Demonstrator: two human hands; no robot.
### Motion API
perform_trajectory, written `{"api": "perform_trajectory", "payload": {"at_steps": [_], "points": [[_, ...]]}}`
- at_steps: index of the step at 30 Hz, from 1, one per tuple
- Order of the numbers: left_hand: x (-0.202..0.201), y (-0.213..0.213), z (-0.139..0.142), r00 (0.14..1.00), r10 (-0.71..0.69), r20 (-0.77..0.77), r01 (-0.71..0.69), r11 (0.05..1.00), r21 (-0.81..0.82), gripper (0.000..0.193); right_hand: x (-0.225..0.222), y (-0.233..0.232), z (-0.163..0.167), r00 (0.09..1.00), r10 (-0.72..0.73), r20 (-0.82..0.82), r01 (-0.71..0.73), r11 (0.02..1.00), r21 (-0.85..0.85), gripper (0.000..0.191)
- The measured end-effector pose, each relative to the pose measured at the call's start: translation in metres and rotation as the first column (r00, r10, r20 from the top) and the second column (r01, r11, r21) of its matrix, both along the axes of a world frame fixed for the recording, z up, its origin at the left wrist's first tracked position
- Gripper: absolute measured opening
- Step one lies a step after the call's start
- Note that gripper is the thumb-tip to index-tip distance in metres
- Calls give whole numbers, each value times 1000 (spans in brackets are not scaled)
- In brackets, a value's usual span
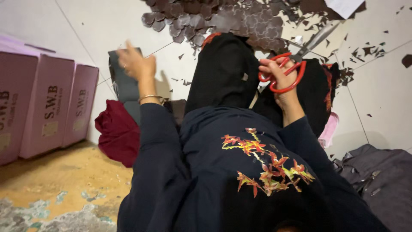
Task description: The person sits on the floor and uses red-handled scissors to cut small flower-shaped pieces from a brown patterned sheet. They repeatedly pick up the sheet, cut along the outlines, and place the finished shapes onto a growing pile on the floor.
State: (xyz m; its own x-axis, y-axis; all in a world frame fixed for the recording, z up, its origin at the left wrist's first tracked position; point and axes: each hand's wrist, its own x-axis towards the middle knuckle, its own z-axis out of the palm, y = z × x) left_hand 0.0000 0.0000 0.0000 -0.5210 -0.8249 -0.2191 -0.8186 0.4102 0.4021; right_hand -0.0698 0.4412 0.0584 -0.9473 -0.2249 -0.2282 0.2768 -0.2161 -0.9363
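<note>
Above the lap, right hand [281, 75] grips red scissors [292, 68]; left hand [135, 64] touches grey sheet [124, 81], fingers spread.

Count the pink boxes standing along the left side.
3 pink boxes stand in a row at the left: the nearest cut off by the frame edge, the middle one, and the farthest beside the dark red cloth. More may lie out of frame.

Left hand [136, 64] outstretched, blurred; right hand [281, 77] closed in a grip

Dark navy long-sleeved top with red-orange floral embroidery, black trousers, thin metal bangle [150, 97] on the left wrist.
</note>
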Motion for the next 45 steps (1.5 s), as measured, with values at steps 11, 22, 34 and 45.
{"api": "perform_trajectory", "payload": {"at_steps": [11, 22, 34, 45], "points": [[149, -134, 24, 945, 102, 310, -162, 971, 173, 144, 45, -93, 27, 993, -14, 119, 16, 1000, -18, 25], [200, -217, 37, 978, 109, 180, -69, 974, -214, 99, 79, -140, 54, 987, -50, 151, 56, 998, -36, 21], [205, -154, 48, 774, -452, 443, 332, 886, 324, 55, 122, -156, 57, 969, -69, 236, 86, 994, -63, 16], [111, -114, 37, 829, -501, 247, 428, 854, 296, 27, 89, -161, 52, 958, -79, 274, 108, 990, -91, 11]]}}
